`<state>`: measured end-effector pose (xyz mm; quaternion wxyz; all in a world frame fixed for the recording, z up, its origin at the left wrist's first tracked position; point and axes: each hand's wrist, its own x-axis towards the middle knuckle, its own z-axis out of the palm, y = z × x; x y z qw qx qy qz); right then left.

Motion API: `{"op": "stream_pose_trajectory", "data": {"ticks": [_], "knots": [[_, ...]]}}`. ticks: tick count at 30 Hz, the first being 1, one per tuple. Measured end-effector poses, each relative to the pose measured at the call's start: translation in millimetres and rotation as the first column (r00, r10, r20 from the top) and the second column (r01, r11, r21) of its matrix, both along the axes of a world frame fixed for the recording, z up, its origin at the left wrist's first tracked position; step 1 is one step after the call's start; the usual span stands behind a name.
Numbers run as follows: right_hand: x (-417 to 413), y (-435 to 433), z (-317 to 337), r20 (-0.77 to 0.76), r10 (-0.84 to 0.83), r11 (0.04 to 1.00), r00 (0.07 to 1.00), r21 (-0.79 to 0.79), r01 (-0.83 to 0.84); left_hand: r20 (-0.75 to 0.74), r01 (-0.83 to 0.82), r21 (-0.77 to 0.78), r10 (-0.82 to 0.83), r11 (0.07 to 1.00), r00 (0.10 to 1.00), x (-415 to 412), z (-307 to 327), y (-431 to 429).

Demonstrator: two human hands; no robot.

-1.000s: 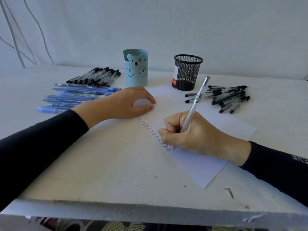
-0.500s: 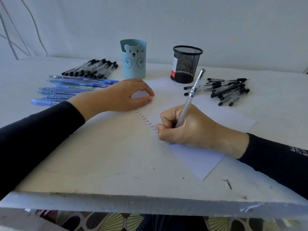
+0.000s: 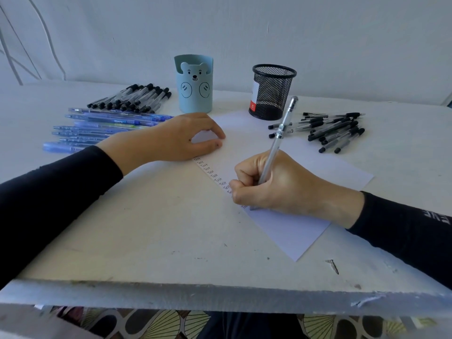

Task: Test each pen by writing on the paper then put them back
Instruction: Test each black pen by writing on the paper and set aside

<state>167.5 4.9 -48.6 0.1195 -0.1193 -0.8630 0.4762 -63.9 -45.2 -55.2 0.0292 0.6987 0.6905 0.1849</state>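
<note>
My right hand (image 3: 276, 184) grips a clear silver pen (image 3: 280, 135), its tip down on the white paper (image 3: 293, 231) near the sheet's left edge. A column of small written "Test" words (image 3: 212, 172) runs down that edge, ending under my fingers. My left hand (image 3: 181, 138) rests on the paper's upper left corner, fingers curved with thumb and fingertips on the sheet. Black-capped pens lie in a pile on the right (image 3: 335, 133) and another at the back left (image 3: 134, 97). Blue pens (image 3: 97, 128) lie in rows at the left.
A light blue bear-shaped holder (image 3: 194, 88) and a black mesh cup (image 3: 272, 91) stand at the back centre. A small dark screw or chip (image 3: 333, 265) lies near the table's front right. The table's front edge (image 3: 220, 297) is close to me.
My right hand with the pen has crept slightly down the paper's left edge while writing. The left hand stays on the corner. The view has shifted a little.
</note>
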Motion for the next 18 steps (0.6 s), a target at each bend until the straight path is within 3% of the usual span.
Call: {"op": "stream_pose_trajectory", "data": {"ticks": [18], "knots": [[-0.8,5.2,-1.6,0.002,0.023,1.0,1.0,-0.01,-0.023,-0.003,-0.011,-0.022,0.011,1.0,1.0,-0.2,-0.5,-0.1]]}}
